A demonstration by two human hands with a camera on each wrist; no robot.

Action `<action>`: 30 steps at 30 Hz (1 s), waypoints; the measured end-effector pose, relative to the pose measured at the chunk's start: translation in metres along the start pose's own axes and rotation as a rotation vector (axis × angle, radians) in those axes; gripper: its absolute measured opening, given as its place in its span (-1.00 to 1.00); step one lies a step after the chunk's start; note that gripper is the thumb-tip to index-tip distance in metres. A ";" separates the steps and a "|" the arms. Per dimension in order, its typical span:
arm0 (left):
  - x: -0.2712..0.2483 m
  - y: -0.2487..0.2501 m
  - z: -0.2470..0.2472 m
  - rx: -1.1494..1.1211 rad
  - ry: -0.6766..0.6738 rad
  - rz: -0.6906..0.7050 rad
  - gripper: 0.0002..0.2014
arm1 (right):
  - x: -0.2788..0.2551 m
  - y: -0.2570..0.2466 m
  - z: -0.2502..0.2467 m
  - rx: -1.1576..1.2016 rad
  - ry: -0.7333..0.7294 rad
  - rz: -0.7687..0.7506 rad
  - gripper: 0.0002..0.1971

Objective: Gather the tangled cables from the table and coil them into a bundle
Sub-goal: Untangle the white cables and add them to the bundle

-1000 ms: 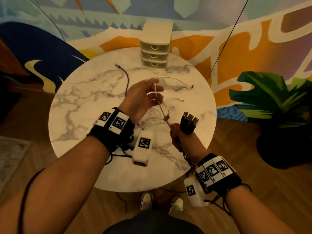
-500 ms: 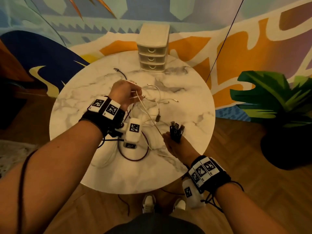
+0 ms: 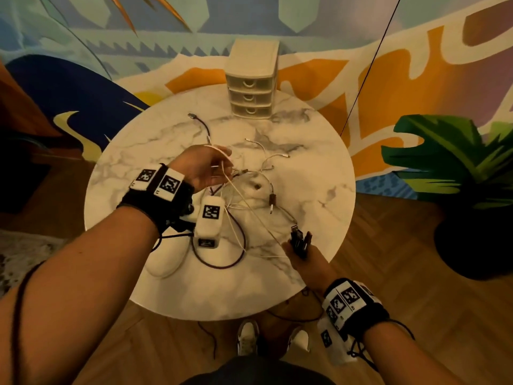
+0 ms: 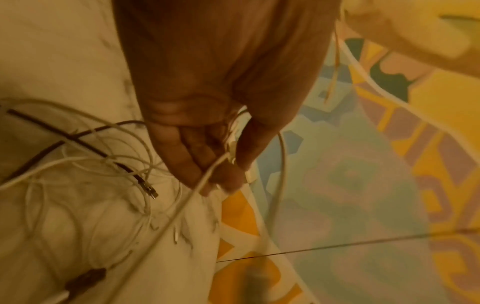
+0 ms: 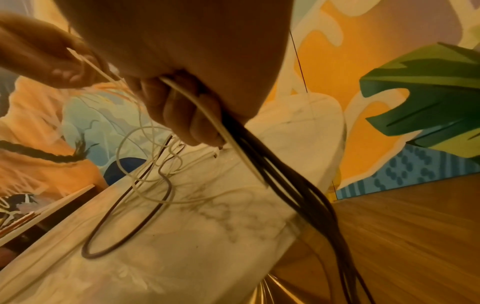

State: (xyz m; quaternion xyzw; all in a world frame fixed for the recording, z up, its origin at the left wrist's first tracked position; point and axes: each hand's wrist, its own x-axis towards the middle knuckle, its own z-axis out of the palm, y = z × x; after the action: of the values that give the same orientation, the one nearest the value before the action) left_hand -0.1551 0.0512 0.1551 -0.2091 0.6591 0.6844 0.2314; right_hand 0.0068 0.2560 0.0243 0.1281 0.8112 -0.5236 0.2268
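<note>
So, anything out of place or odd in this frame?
Mostly the expected tangle on the table. One oddity: dark cables gripped by the right hand trail over the table's edge toward the floor, and a dark cable loop lies by the shoes.

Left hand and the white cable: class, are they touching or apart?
Touching. The left wrist view shows the left hand pinching the white cable at its fingertips.

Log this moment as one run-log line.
left hand: pinches white cable | right hand: grips dark cable ends | tangled cables: loose on marble table, uncoiled
</note>
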 end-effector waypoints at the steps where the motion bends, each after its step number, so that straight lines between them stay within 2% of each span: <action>1: -0.003 0.002 -0.001 0.002 -0.022 0.022 -0.83 | 0.001 0.000 0.000 -0.006 0.007 0.010 -0.61; 4: -0.008 0.006 -0.005 -0.050 0.005 0.100 -0.54 | 0.005 -0.005 -0.003 -0.007 0.059 -0.006 -0.63; 6: -0.010 0.015 -0.009 -0.159 0.009 0.224 -0.58 | 0.008 -0.008 -0.007 0.006 0.110 -0.016 -0.64; 8: -0.012 0.025 -0.013 -0.248 -0.023 0.321 -0.80 | 0.012 -0.010 -0.010 0.009 0.151 -0.013 -0.64; 9: -0.012 0.025 -0.015 -0.259 -0.054 0.309 -0.94 | 0.014 -0.008 -0.011 -0.004 0.159 -0.020 -0.65; 12: -0.006 -0.001 -0.023 -0.085 -0.053 0.043 -0.72 | 0.018 0.006 -0.013 -0.040 0.133 0.004 -0.65; 14: -0.003 -0.023 -0.026 0.051 -0.058 -0.085 -0.66 | 0.018 0.019 -0.015 -0.017 0.087 0.060 -0.60; 16: -0.005 -0.038 -0.027 0.072 -0.085 -0.127 -0.67 | 0.016 0.027 -0.015 0.006 0.082 0.083 -0.61; 19: -0.010 -0.051 -0.021 0.071 -0.144 -0.142 -0.65 | 0.017 0.016 -0.019 0.031 0.204 0.060 -0.67; 21: -0.017 -0.056 -0.015 0.201 -0.163 -0.119 -0.64 | 0.020 -0.003 -0.020 0.052 0.228 0.023 -0.63; 24: -0.023 -0.058 -0.009 0.457 -0.177 -0.035 -0.67 | 0.024 -0.035 -0.018 0.069 0.164 -0.036 -0.56; 26: -0.025 -0.059 -0.011 0.814 -0.146 0.111 -0.66 | 0.026 -0.054 -0.013 0.080 0.101 -0.078 -0.55; 28: -0.027 -0.063 -0.015 1.172 -0.008 0.254 -0.73 | 0.028 -0.068 -0.005 0.081 0.049 -0.105 -0.55; 30: -0.032 -0.065 -0.020 1.393 0.200 0.368 -0.71 | 0.030 -0.075 0.002 0.069 0.013 -0.110 -0.56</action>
State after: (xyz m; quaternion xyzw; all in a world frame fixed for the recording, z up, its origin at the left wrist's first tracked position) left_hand -0.0908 0.0318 0.1206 0.0394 0.9844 0.1114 0.1305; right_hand -0.0523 0.2221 0.0677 0.0945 0.8000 -0.5619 0.1878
